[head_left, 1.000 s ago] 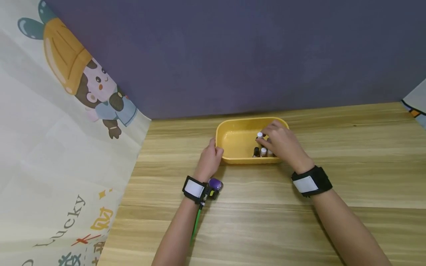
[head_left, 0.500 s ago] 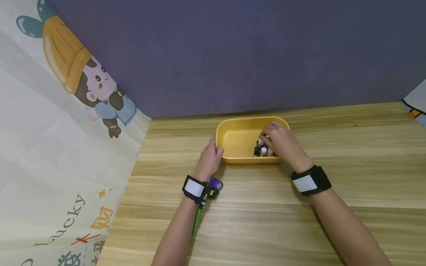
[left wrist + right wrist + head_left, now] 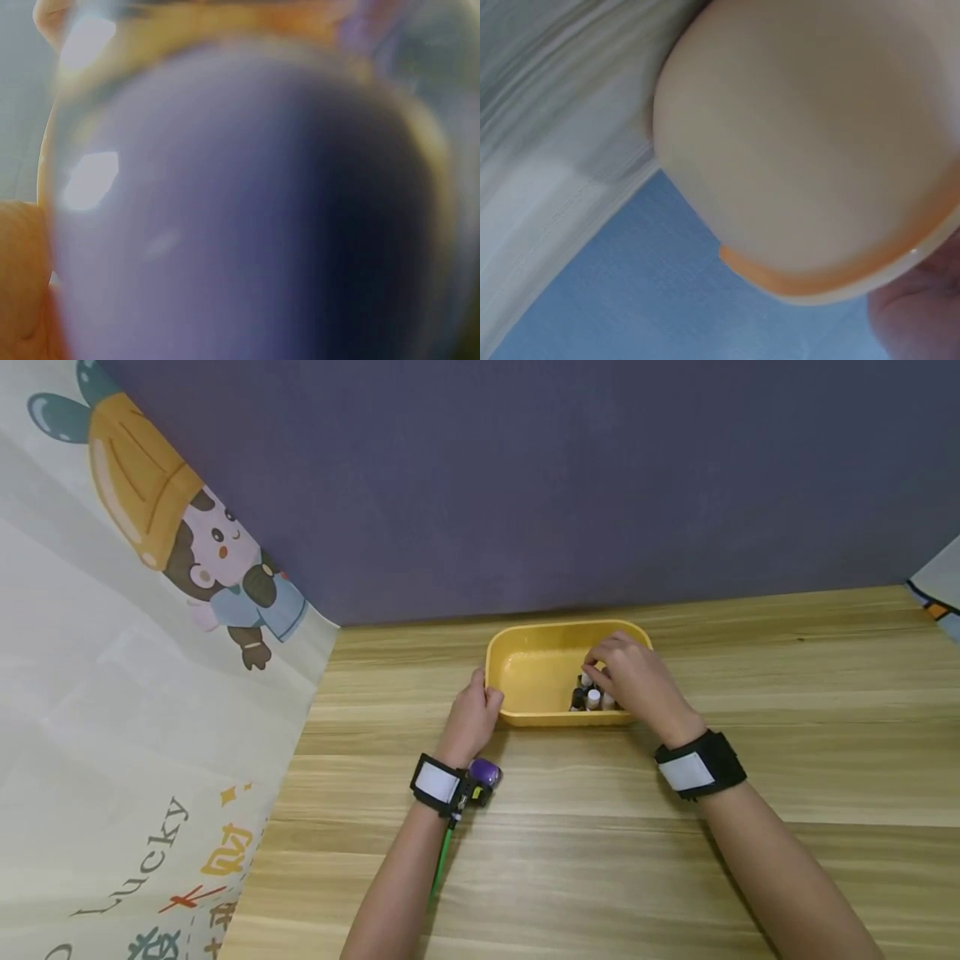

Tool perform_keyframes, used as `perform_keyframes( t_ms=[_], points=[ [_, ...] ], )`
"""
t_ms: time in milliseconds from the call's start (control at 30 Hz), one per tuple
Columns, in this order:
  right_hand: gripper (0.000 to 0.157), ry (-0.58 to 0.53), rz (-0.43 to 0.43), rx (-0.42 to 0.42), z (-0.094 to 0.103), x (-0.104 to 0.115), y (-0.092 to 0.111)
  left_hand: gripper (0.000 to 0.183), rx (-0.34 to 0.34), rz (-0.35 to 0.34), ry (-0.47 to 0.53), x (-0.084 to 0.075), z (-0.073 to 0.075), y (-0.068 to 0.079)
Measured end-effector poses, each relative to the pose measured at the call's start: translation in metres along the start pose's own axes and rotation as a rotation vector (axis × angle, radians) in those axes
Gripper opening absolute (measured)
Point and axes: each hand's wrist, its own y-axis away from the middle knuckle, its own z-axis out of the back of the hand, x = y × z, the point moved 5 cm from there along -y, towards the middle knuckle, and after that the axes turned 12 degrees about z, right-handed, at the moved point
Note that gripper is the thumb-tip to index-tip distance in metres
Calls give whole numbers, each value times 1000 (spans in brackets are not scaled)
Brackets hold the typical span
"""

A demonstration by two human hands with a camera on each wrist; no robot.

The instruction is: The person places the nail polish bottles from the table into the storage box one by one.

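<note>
A yellow plastic tub (image 3: 525,720) stands on the wooden table near the back wall. My left hand (image 3: 472,714) holds its left end, thumb over the rim. Reaching in from the right, my right hand (image 3: 633,677) pinches the white cap of a small bottle (image 3: 587,679) in the tub's right half. Several more small bottles stand close around it, among them a white-capped one (image 3: 593,699) and a dark-capped one (image 3: 577,698). My right hand covers part of this group. In the right wrist view the tub's outer wall (image 3: 802,142) fills much of the frame.
A purple rounded thing (image 3: 485,772) sits beside my left wristband and, blurred, blocks most of the left wrist view. A dark blue-purple wall (image 3: 570,493) rises right behind the tub. A printed white cloth (image 3: 150,693) borders the table on the left.
My right hand has lowered the white-capped bottle in among the others, its cap now sitting lower and nearer me. The left hand keeps its hold on the tub.
</note>
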Motion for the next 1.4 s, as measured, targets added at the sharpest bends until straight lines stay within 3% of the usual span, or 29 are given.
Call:
perform_keyframes(
  t_ms=[267,667,1400],
  points=[
    [13,-41,66,-31,1,10,-4,48,1,13,-3,0,-1,-1],
    [12,-84,208,-72,0,43,-10,50,17,14,7,-1,-2,-1],
    [17,-31,497,-2,-12,105,-13,45,-8,2,0,1,-5,-4]
  ],
)
